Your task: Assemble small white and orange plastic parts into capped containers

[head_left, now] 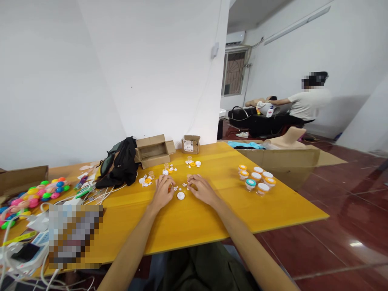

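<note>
From where I sit, both of my hands rest low on the yellow table (194,226), close together among a scatter of small white and orange parts (169,171). My left hand (162,192) has its fingers curled down over a tiny piece near the tabletop, though I cannot tell whether they are pinched on it or merely touching. My right hand (202,189) lies just beside it, fingers bent inward at a small part; its grip I cannot make out either. A round white cap (181,195) sits on the table between the two hands, touching neither. To the right, well apart, stands a cluster of small lidded cups (256,178). An open cardboard box (153,150) and a dark bag (121,163) lie behind the parts, coloured balls (39,194) at far left. Another person (306,103) works in the background
</note>
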A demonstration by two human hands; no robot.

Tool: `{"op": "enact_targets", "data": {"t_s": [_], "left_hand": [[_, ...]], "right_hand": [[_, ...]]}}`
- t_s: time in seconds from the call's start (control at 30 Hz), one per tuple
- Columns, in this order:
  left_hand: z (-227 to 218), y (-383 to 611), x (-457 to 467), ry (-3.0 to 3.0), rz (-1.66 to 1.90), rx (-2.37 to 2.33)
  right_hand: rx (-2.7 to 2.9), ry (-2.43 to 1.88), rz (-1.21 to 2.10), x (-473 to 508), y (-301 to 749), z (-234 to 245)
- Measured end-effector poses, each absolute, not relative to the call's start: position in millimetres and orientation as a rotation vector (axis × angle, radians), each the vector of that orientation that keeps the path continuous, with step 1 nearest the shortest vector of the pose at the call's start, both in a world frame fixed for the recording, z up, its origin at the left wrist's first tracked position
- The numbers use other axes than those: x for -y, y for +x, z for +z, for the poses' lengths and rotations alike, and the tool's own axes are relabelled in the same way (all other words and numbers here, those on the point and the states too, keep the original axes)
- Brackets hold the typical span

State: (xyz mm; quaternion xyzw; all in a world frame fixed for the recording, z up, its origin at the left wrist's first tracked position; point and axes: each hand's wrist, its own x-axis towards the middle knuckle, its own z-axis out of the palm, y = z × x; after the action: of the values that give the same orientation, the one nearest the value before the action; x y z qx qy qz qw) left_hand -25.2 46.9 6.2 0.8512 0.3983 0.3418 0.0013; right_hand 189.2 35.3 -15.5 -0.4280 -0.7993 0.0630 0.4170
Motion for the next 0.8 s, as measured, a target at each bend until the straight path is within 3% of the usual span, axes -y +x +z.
{"op": "enact_targets", "data": {"t_s": [0.37,0.8], "left_hand": [[6,-23,-43,2.664,0.934,-1.27],[17,-21,-33,2.67,0.674,-1.036]], "right_hand": [[2.134,-1.112,0.009,-36,190,-20],[2.055,-1.017,0.16,-39,190,-20]]}}
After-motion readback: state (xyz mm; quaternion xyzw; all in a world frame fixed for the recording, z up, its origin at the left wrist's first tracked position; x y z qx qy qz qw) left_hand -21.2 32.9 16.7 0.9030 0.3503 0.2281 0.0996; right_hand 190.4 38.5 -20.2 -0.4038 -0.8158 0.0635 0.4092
